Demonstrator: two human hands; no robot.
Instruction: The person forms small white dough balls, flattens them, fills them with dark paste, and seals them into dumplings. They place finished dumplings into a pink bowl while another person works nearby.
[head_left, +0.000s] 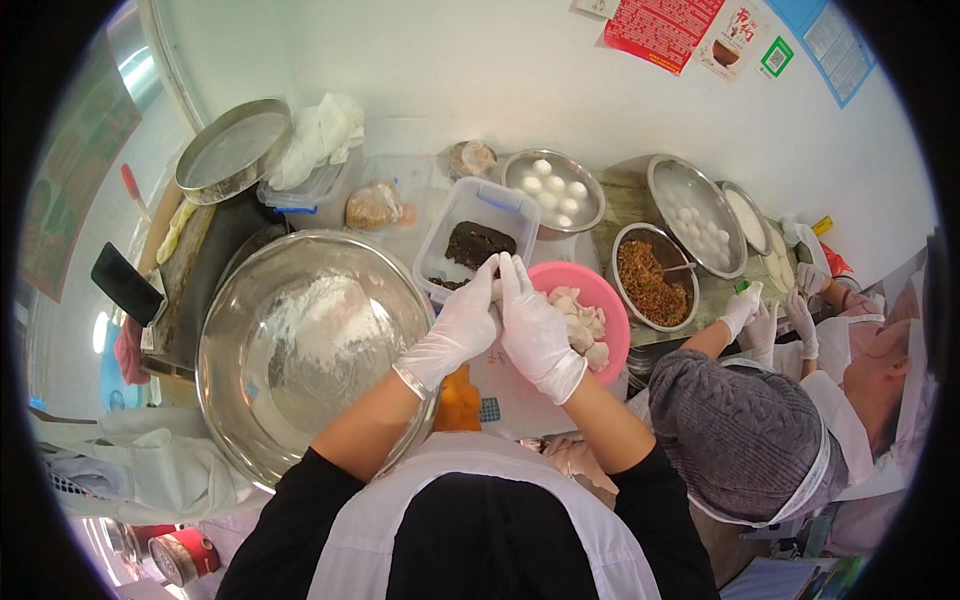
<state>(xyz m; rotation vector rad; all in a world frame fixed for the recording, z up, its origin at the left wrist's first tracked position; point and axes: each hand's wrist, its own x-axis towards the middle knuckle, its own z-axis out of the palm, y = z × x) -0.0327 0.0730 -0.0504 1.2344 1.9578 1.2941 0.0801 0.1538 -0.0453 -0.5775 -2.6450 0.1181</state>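
My left hand (466, 319) and my right hand (534, 324), both in white gloves, meet at the fingertips over the table. A small pale piece, perhaps dough, shows between them; the fingers hide most of it, so I cannot tell which hand grips it. Just beyond lies a dark block of filling (480, 244) in a clear plastic box (427, 259). Right of my hands, a pink bowl (621, 315) holds pale dough pieces (581, 319). A large steel bowl (247, 420) with white flour (322, 319) stands on the left.
Behind are steel bowls with white balls (547, 196) and smaller balls (701, 234). A brown crumbly filling (649, 289) fills another bowl. A sieve (236, 150) sits back left. Co-workers' gloved hands (741, 307) work at the right, beside a person in a grey knit top (739, 435).
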